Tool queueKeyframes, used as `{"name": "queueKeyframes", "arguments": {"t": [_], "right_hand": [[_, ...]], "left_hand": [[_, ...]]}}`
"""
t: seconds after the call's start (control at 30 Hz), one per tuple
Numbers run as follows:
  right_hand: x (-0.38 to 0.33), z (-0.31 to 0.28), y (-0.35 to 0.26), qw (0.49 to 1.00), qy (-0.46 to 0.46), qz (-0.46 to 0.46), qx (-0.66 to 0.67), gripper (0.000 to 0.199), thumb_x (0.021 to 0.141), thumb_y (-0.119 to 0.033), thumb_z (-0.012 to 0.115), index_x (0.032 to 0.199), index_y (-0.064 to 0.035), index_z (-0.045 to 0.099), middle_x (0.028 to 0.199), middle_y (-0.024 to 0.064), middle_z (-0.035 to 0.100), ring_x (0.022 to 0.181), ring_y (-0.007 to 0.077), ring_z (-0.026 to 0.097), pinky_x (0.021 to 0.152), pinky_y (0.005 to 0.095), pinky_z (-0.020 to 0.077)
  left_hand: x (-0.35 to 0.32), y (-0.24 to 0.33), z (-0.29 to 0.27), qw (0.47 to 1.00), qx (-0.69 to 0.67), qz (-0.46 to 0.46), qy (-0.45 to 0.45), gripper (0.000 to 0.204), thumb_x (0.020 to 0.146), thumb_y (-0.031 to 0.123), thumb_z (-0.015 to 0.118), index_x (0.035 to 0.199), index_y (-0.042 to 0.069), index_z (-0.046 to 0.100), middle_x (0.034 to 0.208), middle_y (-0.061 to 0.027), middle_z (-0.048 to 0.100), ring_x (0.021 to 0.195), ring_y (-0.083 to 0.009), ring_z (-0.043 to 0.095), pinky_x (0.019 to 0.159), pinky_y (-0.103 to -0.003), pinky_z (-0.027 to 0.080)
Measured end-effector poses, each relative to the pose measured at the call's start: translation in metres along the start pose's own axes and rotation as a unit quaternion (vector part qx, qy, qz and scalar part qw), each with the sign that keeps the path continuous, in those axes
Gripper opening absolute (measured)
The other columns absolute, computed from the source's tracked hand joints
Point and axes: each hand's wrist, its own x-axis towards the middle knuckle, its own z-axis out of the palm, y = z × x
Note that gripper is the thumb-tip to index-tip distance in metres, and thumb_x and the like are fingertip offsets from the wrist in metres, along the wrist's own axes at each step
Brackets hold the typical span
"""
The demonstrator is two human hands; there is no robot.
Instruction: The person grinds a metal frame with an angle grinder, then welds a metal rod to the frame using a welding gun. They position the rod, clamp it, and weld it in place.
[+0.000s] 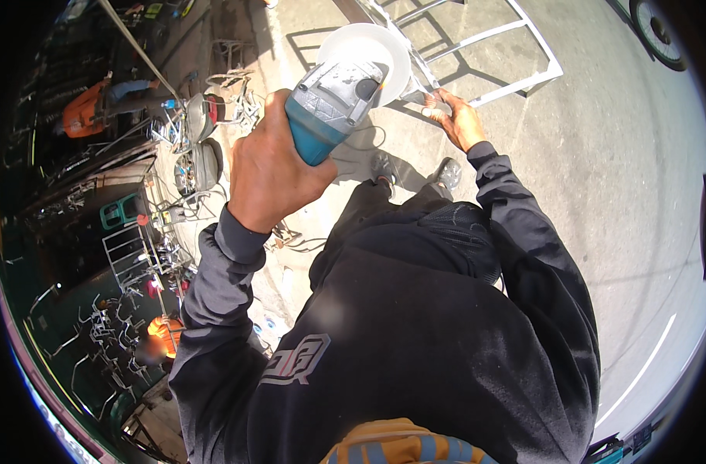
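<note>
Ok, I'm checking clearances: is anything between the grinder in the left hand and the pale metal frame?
Nothing visible stands between the grinder in the left hand and the metal frame: the white disc overlaps it in view, though contact can't be told. The right hand is close by, at the frame's near edge.

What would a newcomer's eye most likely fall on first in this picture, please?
Probably the teal-and-silver angle grinder near top centre, with its large pale disc, gripped in the left hand. Next, perhaps, the pale metal frame at upper right, with the right hand at its near side. Bright orange clothing on a person at far left also stands out.
</note>
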Motion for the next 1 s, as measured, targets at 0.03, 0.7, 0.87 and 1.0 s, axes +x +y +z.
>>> {"name": "queueKeyframes", "arguments": {"t": [0.03, 0.7, 0.87, 1.0], "right_hand": [[0.0, -0.001, 0.0, 1.0, -0.001, -0.006, -0.006, 0.07, 0.082, -0.054, 0.073, 0.132, -0.0066, 0.061, 0.125, 0.0201, 0.065, 0.113, 0.0371, 0.063, 0.093, 0.0448, 0.0494], [-0.012, 0.002, -0.007, 1.0, -0.012, 0.025, 0.005, 0.071, 0.081, -0.058, 0.072, 0.132, -0.0107, 0.06, 0.122, 0.0163, 0.067, 0.118, 0.036, 0.06, 0.099, 0.0515, 0.0416], [-0.008, 0.001, -0.006, 1.0, 0.001, 0.018, -0.001, 0.071, 0.08, -0.058, 0.072, 0.132, -0.0112, 0.06, 0.12, 0.0172, 0.067, 0.118, 0.0358, 0.06, 0.1, 0.0515, 0.041], [-0.006, -0.002, -0.005, 1.0, -0.012, 0.011, 0.016, 0.069, 0.081, -0.055, 0.073, 0.132, -0.0097, 0.061, 0.121, 0.0195, 0.066, 0.116, 0.0368, 0.061, 0.098, 0.0499, 0.0435]], "left_hand": [[0.0, 0.001, 0.0, 1.0, 0.0, 0.001, 0.003, 0.071, 0.064, 0.02, 0.074, 0.125, -0.003, 0.045, 0.091, -0.0285, 0.067, 0.077, -0.0462, 0.067, 0.07, -0.049, 0.054], [-0.006, 0.007, -0.001, 1.0, 0.001, 0.003, 0.005, 0.074, 0.064, 0.019, 0.074, 0.126, -0.006, 0.043, 0.088, -0.0298, 0.066, 0.077, -0.047, 0.067, 0.069, -0.049, 0.054], [-0.003, 0.008, -0.001, 1.0, -0.022, -0.011, 0.006, 0.077, 0.064, 0.018, 0.075, 0.128, -0.008, 0.041, 0.09, -0.0308, 0.066, 0.08, -0.0475, 0.067, 0.071, -0.049, 0.054], [-0.005, 0.008, 0.0, 1.0, -0.018, -0.019, 0.005, 0.077, 0.065, 0.018, 0.074, 0.129, -0.008, 0.041, 0.091, -0.0307, 0.066, 0.081, -0.0482, 0.066, 0.072, -0.049, 0.054]]}}
